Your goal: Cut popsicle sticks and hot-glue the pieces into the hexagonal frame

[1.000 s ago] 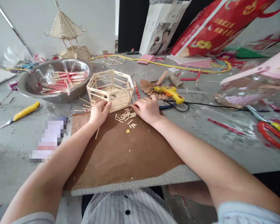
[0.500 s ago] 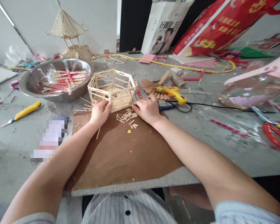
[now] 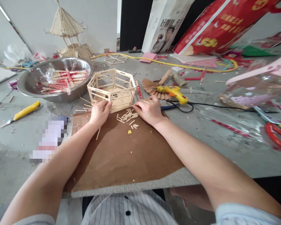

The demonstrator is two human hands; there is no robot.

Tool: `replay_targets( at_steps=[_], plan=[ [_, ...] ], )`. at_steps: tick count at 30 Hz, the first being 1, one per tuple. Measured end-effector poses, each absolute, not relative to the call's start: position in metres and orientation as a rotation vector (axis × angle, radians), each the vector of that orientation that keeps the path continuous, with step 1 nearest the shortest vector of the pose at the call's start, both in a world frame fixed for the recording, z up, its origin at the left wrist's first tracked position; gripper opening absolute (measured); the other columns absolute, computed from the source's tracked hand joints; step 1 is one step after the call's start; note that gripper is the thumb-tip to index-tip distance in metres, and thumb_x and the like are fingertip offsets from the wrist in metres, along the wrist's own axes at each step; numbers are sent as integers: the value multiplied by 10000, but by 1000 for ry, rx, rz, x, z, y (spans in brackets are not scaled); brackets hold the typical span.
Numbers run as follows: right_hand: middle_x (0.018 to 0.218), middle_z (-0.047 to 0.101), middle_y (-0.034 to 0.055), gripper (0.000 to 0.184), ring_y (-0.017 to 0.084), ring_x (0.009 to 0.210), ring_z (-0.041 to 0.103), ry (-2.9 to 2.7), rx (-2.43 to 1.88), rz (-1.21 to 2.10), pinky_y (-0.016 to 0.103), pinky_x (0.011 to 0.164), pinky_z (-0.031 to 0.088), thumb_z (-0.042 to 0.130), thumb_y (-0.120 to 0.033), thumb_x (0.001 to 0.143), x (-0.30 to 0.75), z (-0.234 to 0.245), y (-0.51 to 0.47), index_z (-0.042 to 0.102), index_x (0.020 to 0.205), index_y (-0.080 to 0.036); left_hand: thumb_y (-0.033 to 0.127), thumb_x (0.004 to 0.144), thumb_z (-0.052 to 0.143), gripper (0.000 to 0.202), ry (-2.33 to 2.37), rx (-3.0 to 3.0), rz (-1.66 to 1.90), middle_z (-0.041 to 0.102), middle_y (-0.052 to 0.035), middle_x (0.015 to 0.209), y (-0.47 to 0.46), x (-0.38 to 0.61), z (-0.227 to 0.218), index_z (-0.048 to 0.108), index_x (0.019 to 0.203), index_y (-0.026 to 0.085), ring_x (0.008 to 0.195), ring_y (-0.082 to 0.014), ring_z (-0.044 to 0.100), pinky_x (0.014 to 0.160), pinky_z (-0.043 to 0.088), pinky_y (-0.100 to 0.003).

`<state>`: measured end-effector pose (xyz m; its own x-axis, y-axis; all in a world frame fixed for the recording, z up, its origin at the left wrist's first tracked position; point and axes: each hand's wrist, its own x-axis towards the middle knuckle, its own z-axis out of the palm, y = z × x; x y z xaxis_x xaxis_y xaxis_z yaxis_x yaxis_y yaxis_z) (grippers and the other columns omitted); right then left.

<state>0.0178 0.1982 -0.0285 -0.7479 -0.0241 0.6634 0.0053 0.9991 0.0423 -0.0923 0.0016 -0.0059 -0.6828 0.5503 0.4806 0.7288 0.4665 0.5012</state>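
Observation:
A hexagonal frame of pale wooden sticks (image 3: pixel 112 89) stands on the grey table at the far edge of a brown paper sheet (image 3: pixel 121 153). My left hand (image 3: pixel 99 112) rests against the frame's near wall, fingers curled and pressed on its lower rail. My right hand (image 3: pixel 150 109) lies beside the frame's right corner, fingers bent down by a small heap of short cut sticks (image 3: pixel 127 117); its fingertips are hidden. A ring shows on one finger.
A steel bowl (image 3: pixel 32 87) of wrapped chopsticks sits at left, a yellow-handled knife (image 3: pixel 23 112) nearer. A yellow glue gun (image 3: pixel 172 93) with black cord lies right of my hand. A stick pagoda (image 3: pixel 66 31), bags and a clear pink-lidded container (image 3: pixel 255 87) crowd the back and right.
Both hands stay at the frame; only the view has shifted slightly.

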Motion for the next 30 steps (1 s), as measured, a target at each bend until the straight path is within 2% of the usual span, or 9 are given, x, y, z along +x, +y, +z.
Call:
replay_targets(
  at_steps=[20, 30],
  plan=[
    [637, 663, 10, 281, 155, 616, 573, -2458, 3, -44, 332, 748, 272, 413, -296, 865, 20, -27, 197, 599, 680, -195, 401, 843, 379, 356, -2470, -1100, -971, 543, -27, 629, 1, -93, -6, 540, 614, 180, 680, -150, 499, 664, 394, -261],
    [569, 647, -7, 170, 135, 511, 544, -2428, -49, 144, 318, 752, 307, 499, -248, 773, 17, -33, 200, 601, 648, -194, 403, 843, 372, 357, -2457, -1102, -969, 503, -13, 599, 0, -92, -6, 497, 590, 184, 641, -139, 477, 635, 379, -250]
  ],
)
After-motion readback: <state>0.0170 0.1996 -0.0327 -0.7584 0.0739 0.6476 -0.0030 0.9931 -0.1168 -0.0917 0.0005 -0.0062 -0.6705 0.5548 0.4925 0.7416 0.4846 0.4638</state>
